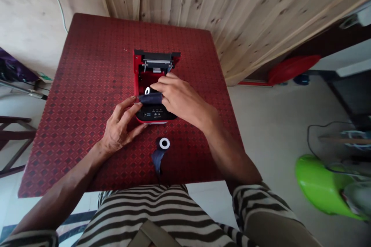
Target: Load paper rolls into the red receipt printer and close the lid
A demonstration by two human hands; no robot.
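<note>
A small red and black machine (156,115) stands on the red patterned table with its lid raised. Across its opening lies a dark ribbon roll (150,98), with a white ring (147,90) showing just behind it. My left hand (120,125) has its fingers apart, the fingertips touching the roll's left end and the thumb at the machine's front edge. My right hand (182,100) reaches over the machine's right side, its fingers bent around the roll's right end. Nearer my body, a second roll with a white core (164,143) rests on the table, a dark strip trailing from it.
The red table (95,65) meets a wooden plank wall (185,0) at the back. On the left is a dark wooden stool (14,135). A green plastic object (319,185) and a cable are on the right, and a red round object (292,69) is farther back.
</note>
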